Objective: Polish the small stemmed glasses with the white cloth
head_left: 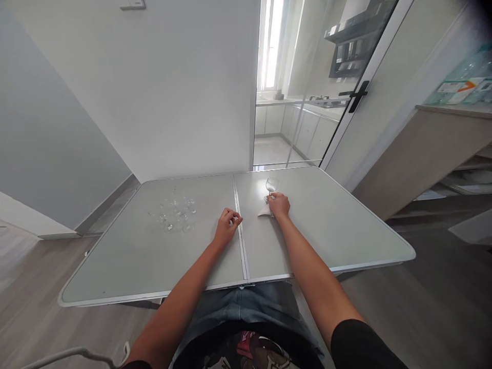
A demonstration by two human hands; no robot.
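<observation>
A small clear wine glass (272, 184) stands near the far side of the table's right half, bowl up. My right hand (279, 204) is closed with its fingertips at the stem, just above the foot. Under and beside that hand lies a small white piece (265, 210), perhaps cloth or paper, partly hidden by the fingers. My left hand (228, 223) hovers by the seam in the middle of the table, fingers curled and thumb drawn to the fingertips, with nothing visible in it. Several clear glasses (175, 211) are clustered on the left half, their outlines hard to separate.
The pale folding table (207, 261) has a metal-edged seam (241, 241) down its middle. Behind it rises a white wall (184, 102), with a glass door and its black handle (357, 96) to the right. A wooden shelf (423, 133) carrying wrapped bottles stands at far right.
</observation>
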